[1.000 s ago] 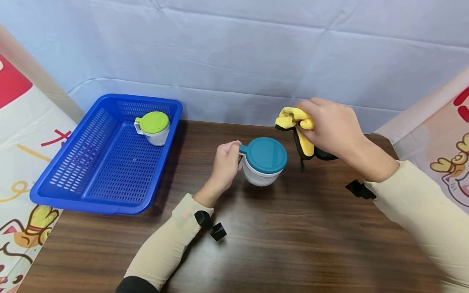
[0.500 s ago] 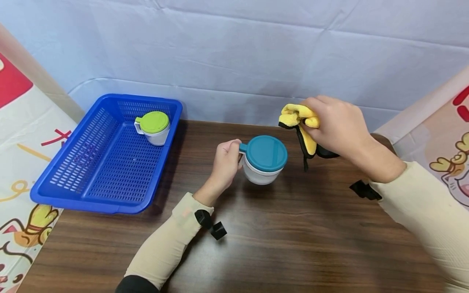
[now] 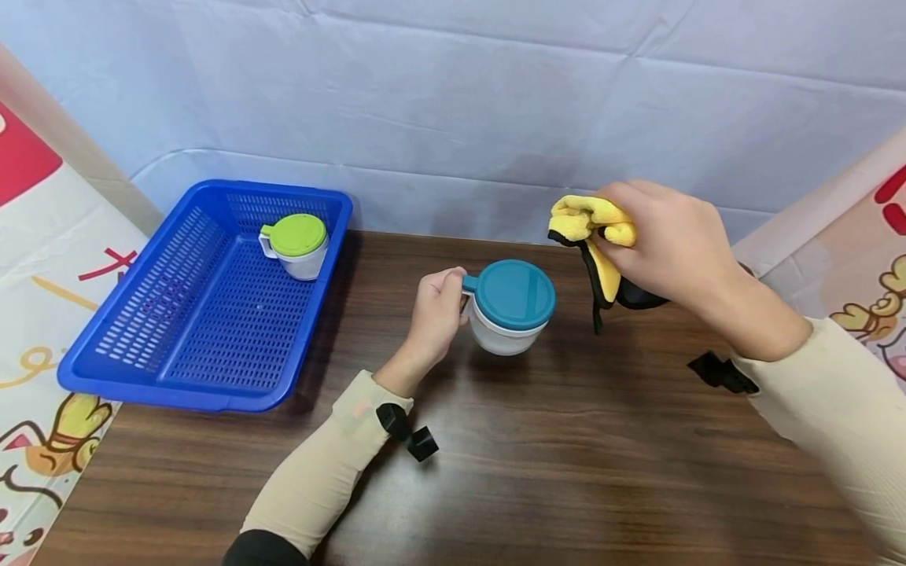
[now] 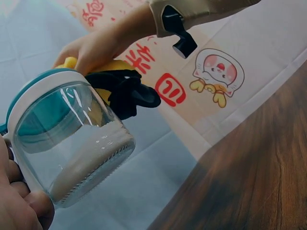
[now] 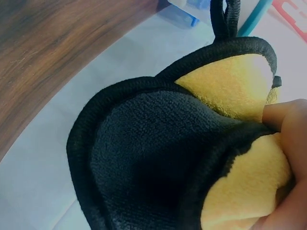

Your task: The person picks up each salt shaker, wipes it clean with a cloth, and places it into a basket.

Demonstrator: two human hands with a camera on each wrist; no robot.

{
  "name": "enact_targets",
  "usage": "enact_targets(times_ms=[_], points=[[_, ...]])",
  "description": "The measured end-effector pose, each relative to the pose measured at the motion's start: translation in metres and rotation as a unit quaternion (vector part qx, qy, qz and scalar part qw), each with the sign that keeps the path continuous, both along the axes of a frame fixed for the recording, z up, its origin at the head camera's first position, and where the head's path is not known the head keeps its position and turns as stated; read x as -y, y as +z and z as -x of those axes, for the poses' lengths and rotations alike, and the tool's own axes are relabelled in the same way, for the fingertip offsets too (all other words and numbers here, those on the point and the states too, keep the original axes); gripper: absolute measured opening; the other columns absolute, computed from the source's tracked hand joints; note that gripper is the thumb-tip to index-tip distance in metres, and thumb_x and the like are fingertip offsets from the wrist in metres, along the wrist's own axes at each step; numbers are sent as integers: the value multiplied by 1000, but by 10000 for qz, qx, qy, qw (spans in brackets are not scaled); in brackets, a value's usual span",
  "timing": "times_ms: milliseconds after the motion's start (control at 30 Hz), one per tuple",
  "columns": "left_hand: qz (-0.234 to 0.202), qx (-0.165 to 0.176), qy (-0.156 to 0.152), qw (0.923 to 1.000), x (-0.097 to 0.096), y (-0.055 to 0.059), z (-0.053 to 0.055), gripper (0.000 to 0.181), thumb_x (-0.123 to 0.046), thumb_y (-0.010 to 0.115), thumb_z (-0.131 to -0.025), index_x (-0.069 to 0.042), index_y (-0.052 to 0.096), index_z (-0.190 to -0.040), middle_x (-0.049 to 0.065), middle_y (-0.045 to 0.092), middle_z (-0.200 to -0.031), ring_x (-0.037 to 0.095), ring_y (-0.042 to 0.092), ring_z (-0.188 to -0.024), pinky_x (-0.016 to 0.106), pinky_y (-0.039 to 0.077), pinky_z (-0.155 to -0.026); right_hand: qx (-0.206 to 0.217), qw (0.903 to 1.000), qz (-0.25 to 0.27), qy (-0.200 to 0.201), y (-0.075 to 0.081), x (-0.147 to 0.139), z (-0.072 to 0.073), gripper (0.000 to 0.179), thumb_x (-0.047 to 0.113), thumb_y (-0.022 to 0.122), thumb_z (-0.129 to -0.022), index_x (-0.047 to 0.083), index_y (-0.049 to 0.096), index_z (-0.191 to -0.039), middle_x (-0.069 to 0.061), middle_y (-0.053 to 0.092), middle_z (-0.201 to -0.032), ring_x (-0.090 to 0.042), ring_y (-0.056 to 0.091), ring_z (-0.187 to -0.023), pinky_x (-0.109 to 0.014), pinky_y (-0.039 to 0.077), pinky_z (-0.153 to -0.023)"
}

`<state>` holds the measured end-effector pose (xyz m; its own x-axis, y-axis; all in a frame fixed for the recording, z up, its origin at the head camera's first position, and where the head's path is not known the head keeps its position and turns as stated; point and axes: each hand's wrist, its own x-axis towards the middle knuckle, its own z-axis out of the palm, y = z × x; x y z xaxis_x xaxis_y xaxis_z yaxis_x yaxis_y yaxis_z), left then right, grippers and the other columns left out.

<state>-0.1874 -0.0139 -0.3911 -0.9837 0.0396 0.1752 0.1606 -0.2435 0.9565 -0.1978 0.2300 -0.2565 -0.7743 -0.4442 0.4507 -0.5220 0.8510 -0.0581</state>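
My left hand (image 3: 436,318) grips the handle of a clear seasoning jar (image 3: 506,339) with a teal lid (image 3: 515,295). In the left wrist view the glass jar (image 4: 72,139) is tilted, its lid is closed, and pale grains or powder lie at its bottom. To the right, apart from the jar, my right hand (image 3: 668,240) holds a bunched yellow cloth (image 3: 591,216) with black edging above the table. The right wrist view shows the cloth's dark grey side (image 5: 148,143) folded against its yellow side, with a black hanging loop at one corner.
A blue perforated basket (image 3: 191,399) stands at the left of the brown wooden table (image 3: 566,472). Inside it, near the back right corner, is a similar jar with a green lid (image 3: 299,236). A pale sheet (image 3: 425,102) hangs behind the table.
My right hand has moved with the cloth a little to the right, away from the jar. The left hand and jar have stayed nearly still, the jar rising very slightly.
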Motion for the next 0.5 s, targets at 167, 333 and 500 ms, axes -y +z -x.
enact_targets(times_ms=[167,333,500], points=[[-42,12,-27,10000,0,0,0,40,-4,35,-99,-11,39,-60,-5,30,-49,10,26,-43,21,25,-45,-35,10000,72,-6,4,-1,-7,32,8,73,-82,13,69,-113,-7,70,-101,-25,59,-70,-49,45,-53],[-65,47,-40,10000,0,0,0,41,-5,35,-100,-12,38,-59,-5,30,-49,9,26,-44,21,25,-44,-88,9998,167,34,6,-2,-12,28,7,73,-81,12,69,-109,-5,68,-95,-21,53,-68,-43,41,-54],[-55,103,-28,9999,-1,1,0,41,-5,36,-99,-13,39,-59,-5,30,-50,8,26,-45,20,26,-45,-131,9995,238,165,10,0,-19,24,7,74,-82,12,69,-104,-3,63,-87,-18,45,-66,-38,36,-54]])
